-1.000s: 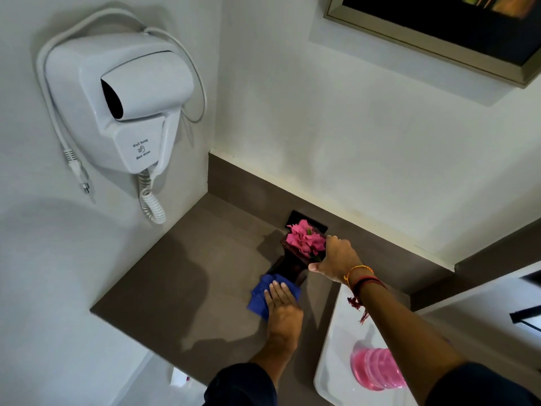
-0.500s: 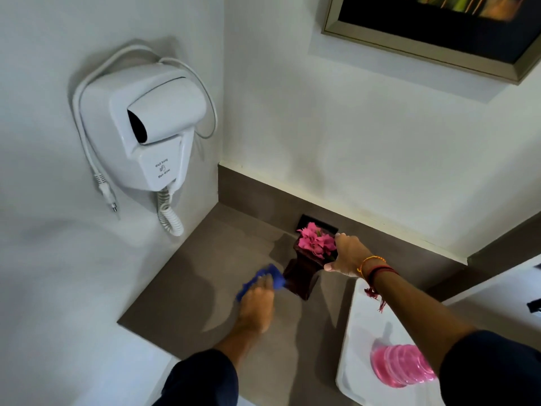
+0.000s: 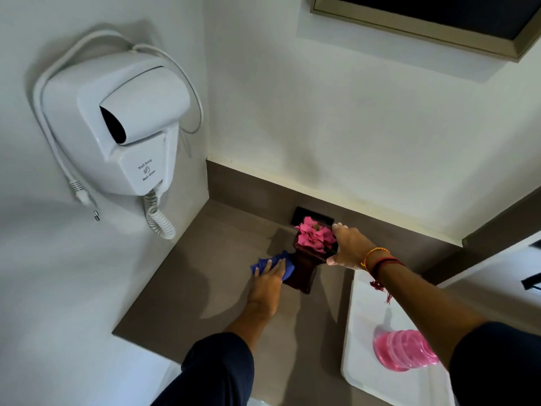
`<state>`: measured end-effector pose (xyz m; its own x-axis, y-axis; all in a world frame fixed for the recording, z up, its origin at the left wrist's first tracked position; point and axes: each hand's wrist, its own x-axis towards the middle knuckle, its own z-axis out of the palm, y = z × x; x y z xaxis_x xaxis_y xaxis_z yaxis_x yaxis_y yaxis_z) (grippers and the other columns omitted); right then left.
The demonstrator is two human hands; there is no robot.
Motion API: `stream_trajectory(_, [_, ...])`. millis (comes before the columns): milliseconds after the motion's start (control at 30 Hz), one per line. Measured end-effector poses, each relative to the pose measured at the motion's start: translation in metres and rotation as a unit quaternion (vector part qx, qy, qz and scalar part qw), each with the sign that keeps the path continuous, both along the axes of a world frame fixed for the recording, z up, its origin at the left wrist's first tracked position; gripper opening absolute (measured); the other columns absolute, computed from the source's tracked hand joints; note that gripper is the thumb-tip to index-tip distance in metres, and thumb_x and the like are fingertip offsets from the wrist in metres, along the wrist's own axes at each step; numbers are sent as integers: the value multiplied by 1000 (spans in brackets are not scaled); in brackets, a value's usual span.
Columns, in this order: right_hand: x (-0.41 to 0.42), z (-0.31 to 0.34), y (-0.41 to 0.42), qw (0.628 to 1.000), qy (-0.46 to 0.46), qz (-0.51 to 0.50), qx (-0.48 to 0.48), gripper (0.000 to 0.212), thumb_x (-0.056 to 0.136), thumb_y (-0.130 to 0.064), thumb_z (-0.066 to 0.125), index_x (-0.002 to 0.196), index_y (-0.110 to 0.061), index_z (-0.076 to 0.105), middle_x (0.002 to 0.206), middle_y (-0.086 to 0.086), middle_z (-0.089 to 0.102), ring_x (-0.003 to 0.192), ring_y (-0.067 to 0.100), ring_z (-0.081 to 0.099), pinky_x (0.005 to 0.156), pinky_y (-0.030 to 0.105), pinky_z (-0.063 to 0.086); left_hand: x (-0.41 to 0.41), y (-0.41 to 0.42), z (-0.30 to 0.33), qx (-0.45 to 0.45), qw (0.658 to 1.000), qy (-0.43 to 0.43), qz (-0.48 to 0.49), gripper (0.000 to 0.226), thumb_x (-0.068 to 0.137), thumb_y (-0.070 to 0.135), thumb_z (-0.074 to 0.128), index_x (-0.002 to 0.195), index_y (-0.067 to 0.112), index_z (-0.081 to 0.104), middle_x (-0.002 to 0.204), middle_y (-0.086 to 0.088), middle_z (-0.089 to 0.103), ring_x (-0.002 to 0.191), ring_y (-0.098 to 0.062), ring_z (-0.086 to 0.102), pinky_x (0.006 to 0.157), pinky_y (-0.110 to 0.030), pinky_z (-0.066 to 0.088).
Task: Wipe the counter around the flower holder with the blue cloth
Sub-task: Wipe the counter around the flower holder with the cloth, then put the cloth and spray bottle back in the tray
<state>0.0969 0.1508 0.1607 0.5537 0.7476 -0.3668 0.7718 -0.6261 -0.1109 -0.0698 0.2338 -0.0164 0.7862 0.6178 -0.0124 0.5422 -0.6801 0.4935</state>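
A dark red-brown flower holder [image 3: 306, 269] with pink flowers [image 3: 315, 238] stands on the grey-brown counter [image 3: 205, 276] near the back wall. My right hand [image 3: 347, 248] grips the holder's rim from the right side, and the holder looks tilted. My left hand [image 3: 268, 284] lies flat on the blue cloth [image 3: 281, 263], pressing it onto the counter right against the holder's left side. Most of the cloth is hidden under my fingers.
A white wall-mounted hair dryer [image 3: 123, 127] with a coiled cord [image 3: 159, 219] hangs on the left wall above the counter. A white basin [image 3: 366, 317] with a pink bottle [image 3: 401, 350] lies at the right. A dark socket plate [image 3: 301, 213] sits behind the holder. A framed picture [image 3: 439, 19] hangs above.
My left hand has slid the blue cloth from the front of the holder to its left side, staying against it. My right hand keeps its hold on the rim. The camera has shifted.
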Motion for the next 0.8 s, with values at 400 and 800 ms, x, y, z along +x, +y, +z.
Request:
stream_trajectory(400, [-6, 3, 3, 1000, -16, 2, -7, 95, 79, -33, 79, 148, 5, 28, 159, 26, 26, 146, 37, 31, 119, 38, 32, 25, -63, 26, -79, 987, 97, 106, 53, 96, 10, 49, 142, -8, 28, 144, -27, 42, 129, -36, 47, 104, -45, 44])
stream_trajectory(800, [2, -4, 4, 1000, -16, 12, -16, 89, 77, -34, 81, 142, 6, 36, 148, 26, 42, 134, 37, 47, 110, 39, 45, 19, -114, -32, 144, 971, 106, -156, 60, 92, 3, 53, 146, 2, 26, 152, -19, 33, 140, -39, 26, 116, -54, 15])
